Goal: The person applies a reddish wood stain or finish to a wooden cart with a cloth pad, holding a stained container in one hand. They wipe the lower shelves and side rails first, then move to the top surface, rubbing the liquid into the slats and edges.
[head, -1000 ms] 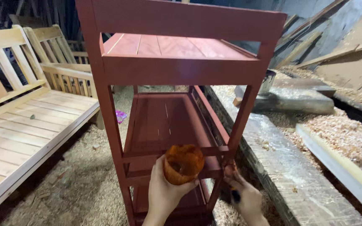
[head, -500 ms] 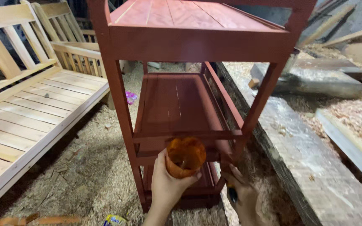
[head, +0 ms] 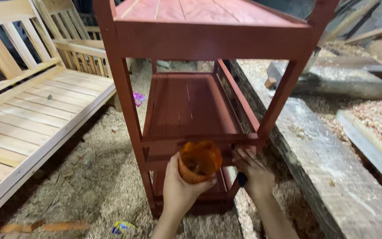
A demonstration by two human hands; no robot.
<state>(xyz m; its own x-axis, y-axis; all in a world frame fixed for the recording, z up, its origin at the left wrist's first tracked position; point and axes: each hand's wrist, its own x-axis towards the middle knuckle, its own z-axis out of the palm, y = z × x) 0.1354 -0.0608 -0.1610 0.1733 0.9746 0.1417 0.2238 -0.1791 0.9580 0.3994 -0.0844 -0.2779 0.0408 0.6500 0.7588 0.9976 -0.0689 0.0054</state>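
The left hand [head: 180, 188] has a full grip around an orange cup [head: 198, 161], mouth tilted toward the viewer. Just right of it, the right hand [head: 253, 170] holds a dark handle [head: 242, 179] against the red shelf rack [head: 191, 110].

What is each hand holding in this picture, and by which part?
The left hand grips an orange cup around its lower body. The right hand grips a dark handle; the tool itself is hidden.

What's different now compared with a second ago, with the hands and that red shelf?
The view has dropped and closed in on the red shelf unit. The right hand has risen from low by the leg to the lower rail. The left hand still holds the orange cup; nothing was let go.
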